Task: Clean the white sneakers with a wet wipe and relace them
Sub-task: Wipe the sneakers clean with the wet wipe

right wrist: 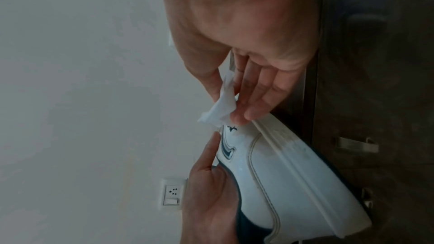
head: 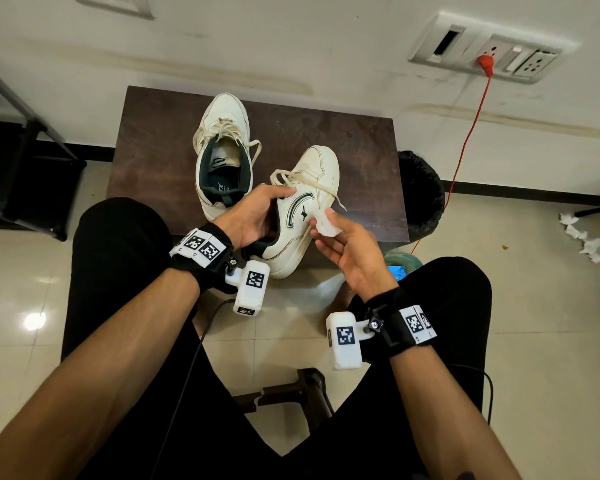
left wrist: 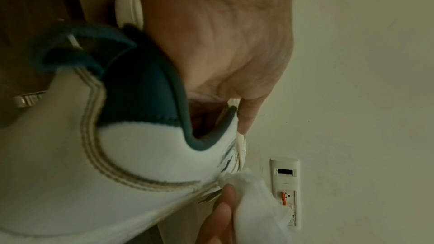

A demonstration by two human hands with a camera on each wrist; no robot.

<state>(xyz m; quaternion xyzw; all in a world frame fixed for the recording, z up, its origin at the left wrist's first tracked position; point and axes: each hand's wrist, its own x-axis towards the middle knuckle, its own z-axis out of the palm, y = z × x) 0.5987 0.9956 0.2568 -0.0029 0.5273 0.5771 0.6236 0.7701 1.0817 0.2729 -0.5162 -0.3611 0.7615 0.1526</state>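
Observation:
My left hand (head: 257, 216) grips a white sneaker (head: 303, 209) by its dark green collar, fingers inside the opening and thumb on the outer side. The shoe is tilted on its side above the brown table (head: 153, 161), its laces loose. A crumpled white wet wipe (head: 327, 226) is pinched in my right hand (head: 343, 244) and touches the shoe's side by the green logo. In the wrist views the sneaker (left wrist: 140, 155) (right wrist: 281, 173) and the wipe (left wrist: 256, 201) (right wrist: 222, 107) show close up. The second sneaker (head: 222, 150) stands on the table behind, laces undone.
A black-lined bin (head: 421, 194) stands right of the table. Used crumpled tissues (head: 582, 237) lie on the floor at far right. A red cable (head: 465, 140) runs down from the wall socket (head: 489, 51). A blue packet (head: 395, 271) lies by my right knee.

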